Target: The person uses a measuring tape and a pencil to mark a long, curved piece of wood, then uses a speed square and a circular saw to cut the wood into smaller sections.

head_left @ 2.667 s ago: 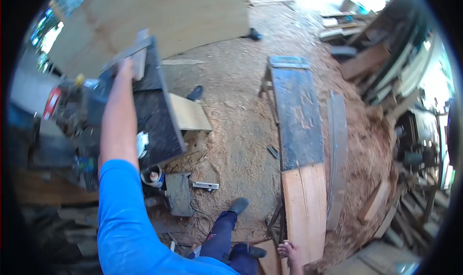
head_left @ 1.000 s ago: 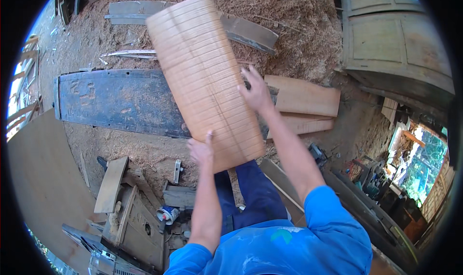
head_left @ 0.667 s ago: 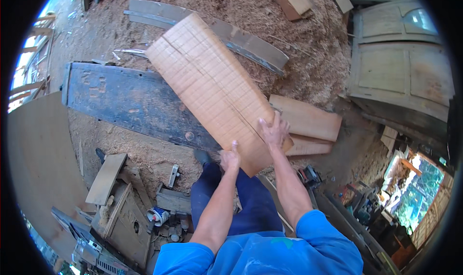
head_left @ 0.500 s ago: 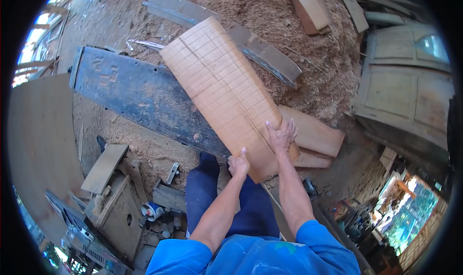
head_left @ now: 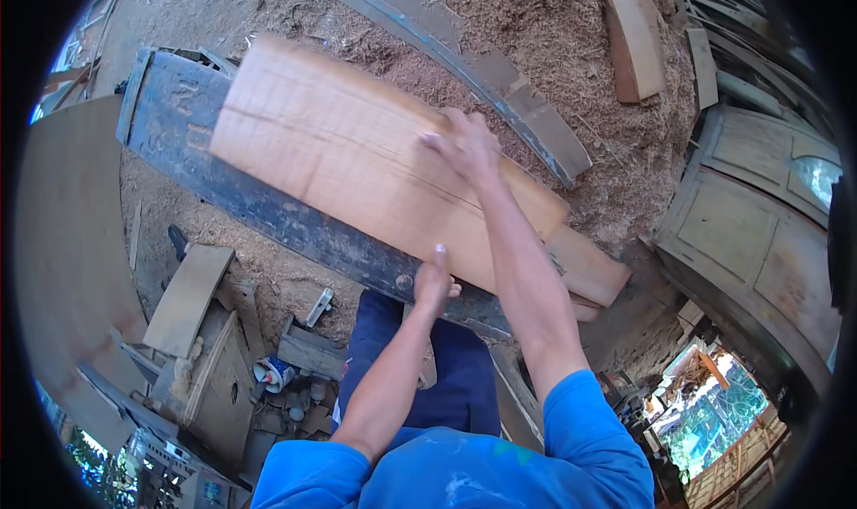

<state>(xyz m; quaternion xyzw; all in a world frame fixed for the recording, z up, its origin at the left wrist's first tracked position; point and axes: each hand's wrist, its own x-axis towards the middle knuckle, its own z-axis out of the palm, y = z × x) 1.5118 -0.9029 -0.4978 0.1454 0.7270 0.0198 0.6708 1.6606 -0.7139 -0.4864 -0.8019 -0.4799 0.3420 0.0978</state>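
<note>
A wide, light-brown wooden board point(head_left: 348, 143) lies slantwise over a long dark worn bench point(head_left: 183, 143), its far-left end slightly blurred. My left hand point(head_left: 435, 284) grips the board's near edge, thumb up on the edge and fingers curled below. Reaching across to the far edge, my right hand point(head_left: 469, 143) holds it with the thumb on the top face and the fingers at the rim. Fine saw lines and a dark grain streak run over the top face. Under its right end, another brown plank point(head_left: 594, 263) sticks out.
Wood shavings point(head_left: 544, 36) cover the ground. Beyond the bench lies a curved grey plank point(head_left: 527, 107); a thick wood piece point(head_left: 638, 45) is farther right. A panelled cabinet point(head_left: 750, 205) stands at right, a wooden box point(head_left: 219, 384) and metal plane-like tool point(head_left: 319, 306) at near left.
The board has swung counterclockwise and now lies more along the bench. My right hand has moved up and left to its far edge; my left hand stays at the near edge.
</note>
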